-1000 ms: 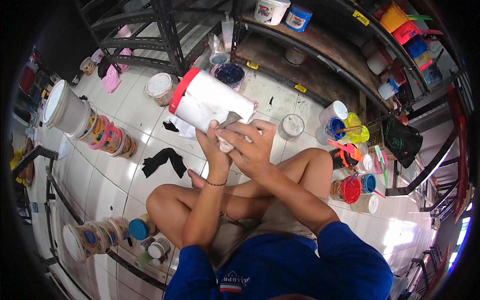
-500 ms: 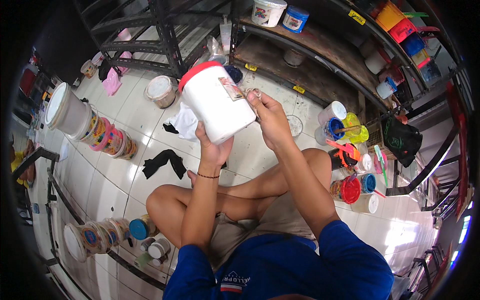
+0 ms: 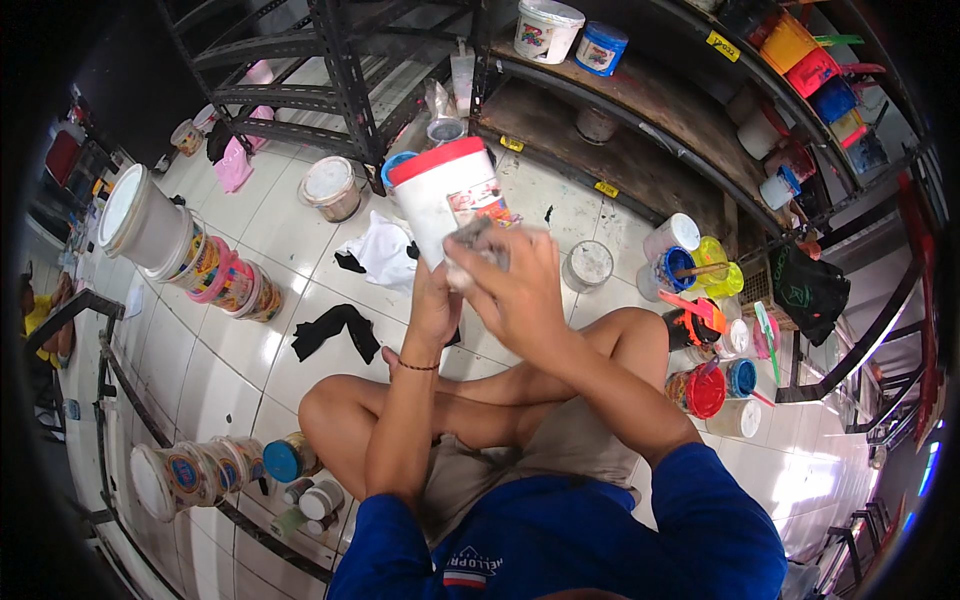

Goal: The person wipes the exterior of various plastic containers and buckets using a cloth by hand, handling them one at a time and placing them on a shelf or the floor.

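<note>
A white plastic tub point(image 3: 424, 208) with a red lid and a colourful label is held up in front of me, tilted. Its lower end rests in my left hand point(image 3: 434, 308), whose fingers are mostly behind it. Against the lower side of the tub, below the label, my right hand point(image 3: 524, 296) presses a crumpled greyish rag point(image 3: 478, 236). The right fingers are bent round the rag and a little blurred. Beyond the tub, a white cloth point(image 3: 384, 250) lies on the tiled floor, and a black cloth point(image 3: 334, 330) is nearer to my crossed legs.
Stacked tubs point(image 3: 205, 262) stand at left, with more tubs point(image 3: 190, 478) at lower left. Open paint pots point(image 3: 706, 390) and a yellow container point(image 3: 712, 262) crowd the right. A dark shelf point(image 3: 600, 125) spans the back. A round tub point(image 3: 588, 266) sits beyond my right knee.
My right hand has moved from the tub's right edge across its front, bringing the rag low on its side. The tub has turned, showing more of its label.
</note>
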Demonstrator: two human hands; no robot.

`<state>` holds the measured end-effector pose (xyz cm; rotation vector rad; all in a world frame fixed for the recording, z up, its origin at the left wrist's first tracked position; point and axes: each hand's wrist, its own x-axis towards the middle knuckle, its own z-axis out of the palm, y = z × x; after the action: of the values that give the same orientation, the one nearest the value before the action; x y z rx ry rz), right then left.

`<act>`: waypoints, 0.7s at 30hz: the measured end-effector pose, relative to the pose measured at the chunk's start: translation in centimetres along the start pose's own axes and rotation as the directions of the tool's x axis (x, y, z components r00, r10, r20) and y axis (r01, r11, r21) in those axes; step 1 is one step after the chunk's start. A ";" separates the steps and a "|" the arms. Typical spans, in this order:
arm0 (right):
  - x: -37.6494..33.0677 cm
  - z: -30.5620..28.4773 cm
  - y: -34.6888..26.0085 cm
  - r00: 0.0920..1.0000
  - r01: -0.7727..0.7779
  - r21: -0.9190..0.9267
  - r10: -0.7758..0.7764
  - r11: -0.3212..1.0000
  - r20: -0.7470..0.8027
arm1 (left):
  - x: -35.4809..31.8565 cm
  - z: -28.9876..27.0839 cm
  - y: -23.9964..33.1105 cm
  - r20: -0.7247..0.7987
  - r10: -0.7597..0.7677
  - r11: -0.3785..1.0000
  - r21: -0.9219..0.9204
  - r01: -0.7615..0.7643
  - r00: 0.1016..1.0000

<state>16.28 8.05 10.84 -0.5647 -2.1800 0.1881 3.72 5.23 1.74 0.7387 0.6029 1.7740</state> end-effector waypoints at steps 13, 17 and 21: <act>-0.2 -0.6 0.9 0.999 -0.048 0.013 0.048 0.999 -0.001 | -0.7 -0.5 -0.3 -0.009 0.006 0.994 -0.112 -0.007 1.000; 5.2 -0.3 3.0 0.976 -0.197 0.209 0.211 0.958 -0.048 | -1.2 2.3 -1.1 0.005 0.031 0.989 -0.145 -0.030 1.000; 2.3 -0.4 0.8 0.994 -0.104 0.225 0.094 0.969 0.056 | -0.8 0.3 0.4 -0.057 0.044 0.936 -0.346 -0.061 0.997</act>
<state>15.67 9.74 12.46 -0.5429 -2.1375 0.5018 3.85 4.38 2.07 0.4716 0.2888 1.8869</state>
